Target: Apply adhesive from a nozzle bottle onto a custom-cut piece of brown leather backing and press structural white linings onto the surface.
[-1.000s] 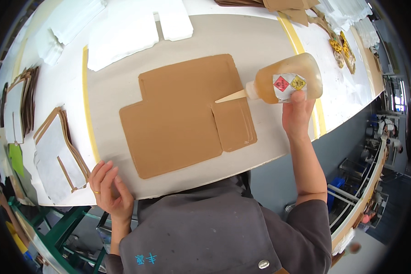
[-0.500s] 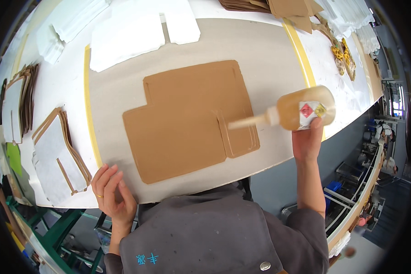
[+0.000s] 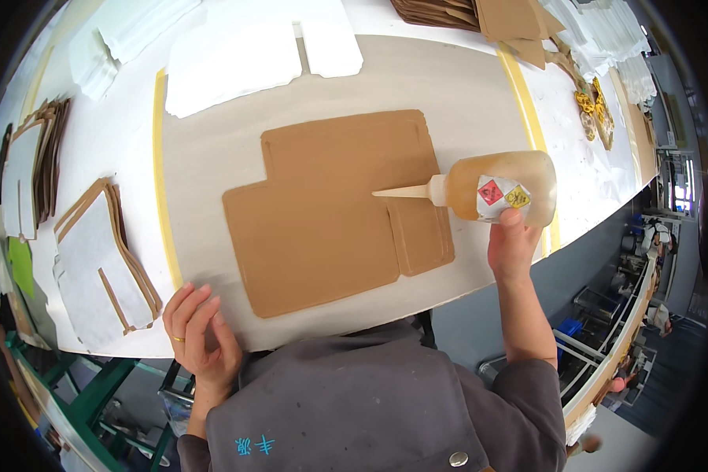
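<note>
A flat brown leather-like panel (image 3: 330, 228) with one notched corner and a slit lies on the grey board (image 3: 212, 141) before me. My right hand (image 3: 514, 240) is wrapped around a translucent squeeze bottle (image 3: 539, 177) of amber liquid. The bottle lies tilted on its side, its long pale nozzle pointing left over the panel, near the inner end of the slit. Whether the tip touches the panel I cannot tell. Resting at the table's near edge, left of the panel, my left hand (image 3: 203, 334) is empty, its fingers loosely curled and apart.
White cut sheets (image 3: 236, 63) lie beyond the panel. To the left are stacked brown-edged pieces (image 3: 94, 252) and another such stack (image 3: 35, 173). Brown pieces (image 3: 440, 12) are piled at the far edge. Yellow tape strips (image 3: 161, 173) border the board. Gold-patterned cloth (image 3: 598, 114) lies at right.
My right hand has brought the bottle left, and its nozzle has moved from over the narrow flap to the slit's inner end. My left hand has barely shifted. The view has shifted slightly.
</note>
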Action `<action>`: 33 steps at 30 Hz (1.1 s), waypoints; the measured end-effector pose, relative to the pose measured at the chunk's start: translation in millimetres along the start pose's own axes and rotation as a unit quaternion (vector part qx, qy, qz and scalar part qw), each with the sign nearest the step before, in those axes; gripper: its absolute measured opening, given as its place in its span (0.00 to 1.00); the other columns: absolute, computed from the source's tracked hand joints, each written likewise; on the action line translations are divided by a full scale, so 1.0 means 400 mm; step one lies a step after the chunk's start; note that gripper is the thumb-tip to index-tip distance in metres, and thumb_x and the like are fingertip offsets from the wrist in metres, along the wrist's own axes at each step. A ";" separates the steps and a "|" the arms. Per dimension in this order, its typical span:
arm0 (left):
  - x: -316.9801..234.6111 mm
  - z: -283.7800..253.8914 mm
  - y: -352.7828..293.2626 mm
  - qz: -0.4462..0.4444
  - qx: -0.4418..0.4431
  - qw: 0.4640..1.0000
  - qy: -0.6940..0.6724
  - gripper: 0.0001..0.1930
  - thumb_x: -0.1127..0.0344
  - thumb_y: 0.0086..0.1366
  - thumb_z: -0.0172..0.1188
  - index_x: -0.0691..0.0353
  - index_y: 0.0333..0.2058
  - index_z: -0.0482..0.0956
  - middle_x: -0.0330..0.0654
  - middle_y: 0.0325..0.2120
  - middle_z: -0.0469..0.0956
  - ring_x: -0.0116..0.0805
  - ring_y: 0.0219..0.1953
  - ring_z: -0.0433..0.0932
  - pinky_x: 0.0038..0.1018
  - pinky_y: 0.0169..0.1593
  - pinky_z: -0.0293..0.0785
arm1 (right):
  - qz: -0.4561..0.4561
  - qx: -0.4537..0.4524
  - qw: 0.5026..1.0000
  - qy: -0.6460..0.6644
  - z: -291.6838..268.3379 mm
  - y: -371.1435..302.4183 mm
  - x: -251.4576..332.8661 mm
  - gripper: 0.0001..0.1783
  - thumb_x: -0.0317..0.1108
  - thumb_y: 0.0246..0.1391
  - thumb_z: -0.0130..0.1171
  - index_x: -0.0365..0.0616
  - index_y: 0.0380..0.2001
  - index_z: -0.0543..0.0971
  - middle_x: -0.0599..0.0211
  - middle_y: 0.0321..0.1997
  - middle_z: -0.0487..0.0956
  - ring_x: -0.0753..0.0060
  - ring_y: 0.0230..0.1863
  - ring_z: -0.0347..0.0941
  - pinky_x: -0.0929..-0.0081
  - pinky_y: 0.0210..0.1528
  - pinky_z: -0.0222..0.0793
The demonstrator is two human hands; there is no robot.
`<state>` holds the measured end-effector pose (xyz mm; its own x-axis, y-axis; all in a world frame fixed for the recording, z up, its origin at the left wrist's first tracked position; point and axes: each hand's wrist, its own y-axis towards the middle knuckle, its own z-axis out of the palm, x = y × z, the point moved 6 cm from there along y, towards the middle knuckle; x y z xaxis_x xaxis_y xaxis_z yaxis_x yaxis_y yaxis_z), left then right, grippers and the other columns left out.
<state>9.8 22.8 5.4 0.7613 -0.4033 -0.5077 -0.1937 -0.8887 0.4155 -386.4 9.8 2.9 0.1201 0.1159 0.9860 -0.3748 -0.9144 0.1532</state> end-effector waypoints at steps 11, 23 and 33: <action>0.003 -0.010 -0.010 0.001 -0.010 1.000 -0.007 0.12 0.82 0.56 0.52 0.67 0.39 0.77 0.49 0.43 0.78 0.53 0.51 0.73 0.41 0.56 0.68 | 0.082 -0.025 0.996 -0.001 -0.098 -0.180 -0.026 0.46 0.50 0.48 0.66 0.39 0.63 0.58 0.60 0.59 0.69 0.62 0.59 0.68 0.62 0.61 0.64; 0.019 -0.016 0.004 0.030 -0.060 0.996 -0.066 0.14 0.81 0.49 0.60 0.62 0.37 0.80 0.43 0.40 0.79 0.47 0.48 0.74 0.35 0.49 0.71 | 0.027 0.078 0.996 0.030 0.190 -0.286 -0.007 0.51 0.66 0.36 0.70 0.42 0.56 0.64 0.61 0.53 0.66 0.61 0.54 0.68 0.62 0.54 0.68; 0.018 -0.031 -0.016 0.009 -0.075 0.994 -0.078 0.14 0.80 0.48 0.61 0.62 0.37 0.80 0.42 0.40 0.79 0.45 0.47 0.75 0.36 0.50 0.68 | 0.094 0.013 0.843 0.529 0.108 -0.006 0.095 0.34 0.56 0.58 0.56 0.39 0.55 0.70 0.54 0.54 0.71 0.55 0.56 0.65 0.58 0.66 0.59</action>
<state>24.3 28.2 8.3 0.6516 -0.4576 -0.6050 -0.1025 -0.8433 0.5275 -341.1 -0.5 37.2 -0.8319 0.2368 0.5019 -0.2734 -0.9619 0.0007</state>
